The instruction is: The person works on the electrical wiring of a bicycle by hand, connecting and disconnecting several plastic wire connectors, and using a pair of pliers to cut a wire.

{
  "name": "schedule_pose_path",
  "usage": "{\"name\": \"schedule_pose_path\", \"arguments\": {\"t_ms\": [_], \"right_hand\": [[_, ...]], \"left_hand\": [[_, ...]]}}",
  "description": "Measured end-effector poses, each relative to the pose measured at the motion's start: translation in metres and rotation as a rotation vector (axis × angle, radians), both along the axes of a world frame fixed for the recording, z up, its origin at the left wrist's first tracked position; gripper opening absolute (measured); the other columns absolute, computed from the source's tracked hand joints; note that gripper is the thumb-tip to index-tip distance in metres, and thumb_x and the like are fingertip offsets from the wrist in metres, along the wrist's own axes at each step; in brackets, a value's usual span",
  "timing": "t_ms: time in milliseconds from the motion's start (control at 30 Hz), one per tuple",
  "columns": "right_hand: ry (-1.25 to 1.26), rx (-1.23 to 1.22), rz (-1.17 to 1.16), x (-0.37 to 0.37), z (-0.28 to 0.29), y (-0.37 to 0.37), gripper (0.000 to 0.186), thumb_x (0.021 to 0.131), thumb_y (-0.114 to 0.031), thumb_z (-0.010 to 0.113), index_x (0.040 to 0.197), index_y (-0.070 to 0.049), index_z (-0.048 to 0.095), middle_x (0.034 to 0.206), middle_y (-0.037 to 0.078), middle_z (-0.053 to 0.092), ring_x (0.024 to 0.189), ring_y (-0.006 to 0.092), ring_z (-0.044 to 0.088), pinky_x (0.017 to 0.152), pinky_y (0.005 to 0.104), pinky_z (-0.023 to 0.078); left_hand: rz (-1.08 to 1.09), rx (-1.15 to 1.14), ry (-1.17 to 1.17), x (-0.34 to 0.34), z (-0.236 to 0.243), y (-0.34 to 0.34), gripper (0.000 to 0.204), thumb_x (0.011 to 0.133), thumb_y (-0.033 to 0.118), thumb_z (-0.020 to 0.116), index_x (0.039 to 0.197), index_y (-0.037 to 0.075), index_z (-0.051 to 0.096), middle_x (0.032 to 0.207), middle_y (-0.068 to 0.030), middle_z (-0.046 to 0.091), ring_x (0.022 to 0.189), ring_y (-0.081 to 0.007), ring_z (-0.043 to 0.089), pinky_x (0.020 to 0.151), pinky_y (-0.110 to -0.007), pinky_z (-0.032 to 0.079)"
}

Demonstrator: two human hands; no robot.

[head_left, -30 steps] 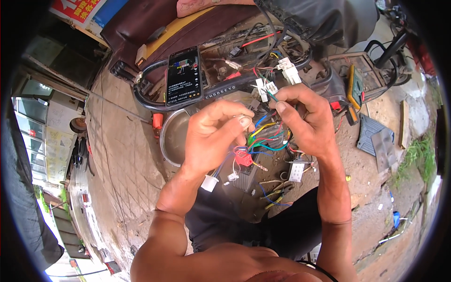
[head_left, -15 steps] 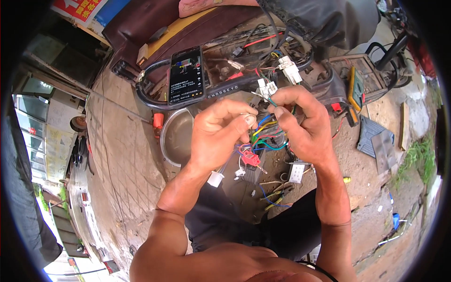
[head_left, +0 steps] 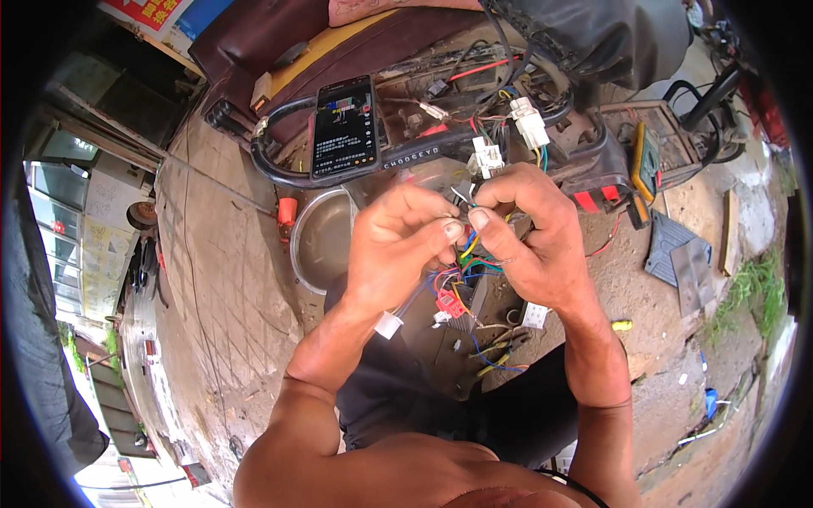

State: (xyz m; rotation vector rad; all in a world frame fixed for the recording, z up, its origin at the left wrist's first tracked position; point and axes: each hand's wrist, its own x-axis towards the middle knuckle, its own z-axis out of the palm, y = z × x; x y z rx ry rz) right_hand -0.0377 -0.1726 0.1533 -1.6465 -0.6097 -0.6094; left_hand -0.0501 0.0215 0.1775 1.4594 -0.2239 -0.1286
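Note:
In front of me my left hand (head_left: 401, 241) and my right hand (head_left: 532, 230) meet almost tip to tip, each with thumb and forefinger pinched. Thin wires (head_left: 465, 198) with light bare ends stick up between the fingertips. Which wire each hand grips is partly hidden by the fingers. Just beyond my right hand are a white plug connector (head_left: 486, 158) and a larger white connector (head_left: 529, 125) with coloured wires. Below the hands hang a bundle of coloured wires (head_left: 474, 263), a red connector (head_left: 450, 303) and a small white connector (head_left: 388, 325).
A phone (head_left: 345, 131) with a lit screen rests against the black tubular frame (head_left: 279, 171). Left of my hands stands a round metal basin (head_left: 298, 254), beside an orange cylinder (head_left: 288, 210). A yellow-edged multimeter (head_left: 645, 161) and dark plates (head_left: 673, 245) are at the right.
My right hand has shifted left toward my left hand, so the fingertips are closer together. The wire ends between them now stand more upright.

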Motion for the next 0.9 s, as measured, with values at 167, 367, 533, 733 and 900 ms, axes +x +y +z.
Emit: {"name": "schedule_pose_path", "arguments": {"t_ms": [167,367,533,733,900], "right_hand": [[-0.007,-0.046,0.047,0.002,-0.002,-0.001,0.007,0.086,-0.008,0.073,0.090,-0.006,0.067,0.083,0.009,0.065,0.078,0.0316,0.062,0.073,0.0421,0.048],[0.002,-0.116,0.042,0.004,-0.001,-0.003,0.007,0.085,-0.010,0.072,0.090,-0.007,0.068,0.082,0.010,0.064,0.079,0.0330,0.062,0.073,0.0427,0.049],[0.024,-0.133,0.062,0.006,-0.003,-0.004,0.008,0.083,-0.009,0.073,0.090,-0.007,0.069,0.082,0.010,0.064,0.079,0.0330,0.062,0.074,0.0428,0.049],[0.016,-0.136,0.060,0.004,-0.003,-0.006,0.009,0.083,-0.010,0.073,0.091,-0.007,0.069,0.083,0.010,0.065,0.080,0.0326,0.062,0.074,0.0425,0.050],[0.005,-0.035,0.099,0.001,-0.002,-0.003,0.008,0.084,-0.008,0.072,0.090,-0.005,0.067,0.085,0.010,0.067,0.079,0.0308,0.064,0.074,0.0410,0.051]], "left_hand": [[0.002,-0.061,-0.013,-0.002,0.003,-0.003,0.028,0.095,0.001,0.070,0.121,0.004,0.059,0.085,-0.0077,0.072,0.067,-0.0092,0.065,0.057,-0.021,0.050],[-0.047,-0.054,0.029,-0.001,0.000,0.001,0.056,0.094,0.000,0.069,0.147,0.002,0.049,0.087,-0.0085,0.072,0.070,-0.0106,0.065,0.059,-0.021,0.051],[-0.087,-0.072,0.025,0.001,-0.008,0.003,0.043,0.095,-0.001,0.069,0.136,-0.002,0.057,0.089,-0.0105,0.073,0.069,-0.0119,0.067,0.061,-0.023,0.055],[-0.099,-0.110,0.032,0.002,-0.014,0.004,0.013,0.097,-0.002,0.068,0.108,0.002,0.063,0.092,-0.0095,0.074,0.071,-0.0107,0.067,0.061,-0.025,0.057],[-0.029,-0.153,0.011,0.002,-0.018,0.007,0.007,0.097,-0.002,0.067,0.101,0.002,0.064,0.090,-0.0107,0.074,0.069,-0.0119,0.068,0.059,-0.027,0.057]]}}
